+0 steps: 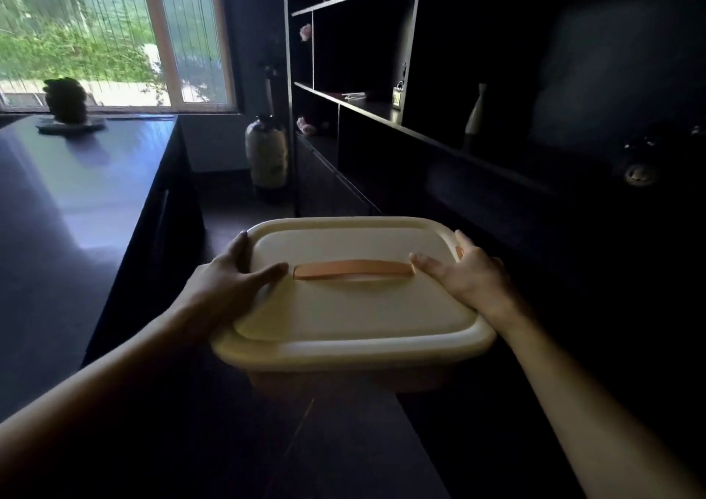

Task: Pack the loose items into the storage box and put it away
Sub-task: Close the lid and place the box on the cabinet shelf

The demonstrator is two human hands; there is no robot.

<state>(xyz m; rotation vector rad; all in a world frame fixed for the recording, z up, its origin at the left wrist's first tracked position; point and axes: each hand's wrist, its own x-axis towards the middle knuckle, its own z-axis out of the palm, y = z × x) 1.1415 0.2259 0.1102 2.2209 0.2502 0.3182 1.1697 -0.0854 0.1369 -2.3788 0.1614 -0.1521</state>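
A cream storage box (351,319) with its lid on and a flat orange handle (353,269) is held in the air in front of me, above a dark floor. My left hand (233,273) grips its left side, thumb lying on the lid and fingers curled over the rim. On the box's right side my right hand (464,269) holds it the same way, thumb on the lid near the handle's end. What is inside the box is hidden.
A dark shelving unit (401,116) with open compartments stands ahead and to the right, holding a small bottle (475,113) and small ornaments. A dark table (76,200) with a dark figurine (67,101) lies left. A tall vase (266,151) stands on the floor by the window.
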